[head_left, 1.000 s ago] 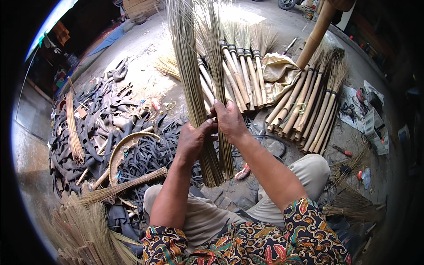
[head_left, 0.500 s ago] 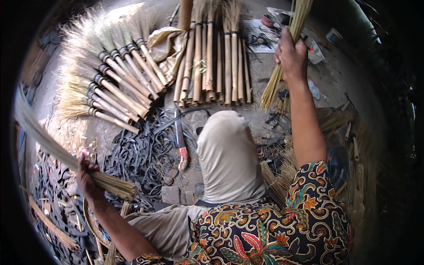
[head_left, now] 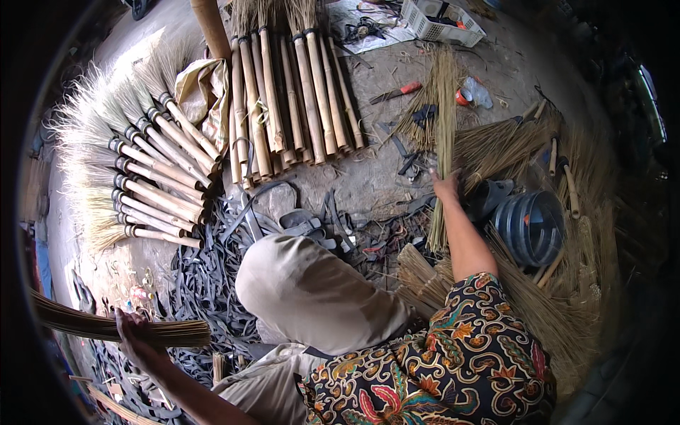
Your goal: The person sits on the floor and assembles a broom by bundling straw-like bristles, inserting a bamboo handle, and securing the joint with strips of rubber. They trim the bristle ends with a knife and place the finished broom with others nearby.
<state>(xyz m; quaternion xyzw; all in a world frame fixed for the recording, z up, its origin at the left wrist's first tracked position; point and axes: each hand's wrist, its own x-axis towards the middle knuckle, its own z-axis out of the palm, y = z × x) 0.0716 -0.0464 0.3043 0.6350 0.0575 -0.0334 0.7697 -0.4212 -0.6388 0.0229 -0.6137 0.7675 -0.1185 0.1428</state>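
Note:
My left hand (head_left: pixel 138 336), at the lower left, is closed around a thick bundle of broom bristles (head_left: pixel 180 333). The bundle lies nearly level, its trimmed end toward my leg and its far part leaving the picture's left side. Out to the right, my right hand (head_left: pixel 446 185) grips a slimmer bundle of yellowish straw (head_left: pixel 444 106), which points away from me above the floor. Its fingers are partly hidden by the stalks. Beside that hand lie a loose straw heap (head_left: pixel 489 149) and a dark cloth-like scrap (head_left: pixel 425 115).
Brooms with bamboo handles (head_left: pixel 166 170) fan out at the left. More bamboo-handled brooms (head_left: pixel 283 99) lie beyond my knee, beside a sack (head_left: pixel 202 95). Black rubber strips (head_left: pixel 212 297) cover the near floor. A ribbed plastic container (head_left: pixel 520 227), white basket (head_left: pixel 443 32) and red-handled tool (head_left: pixel 407 89) are rightward.
My view has turned to the right. My right hand has come down and nearer with the straw bundle. The bundle in my left hand has tipped from slanting to nearly level.

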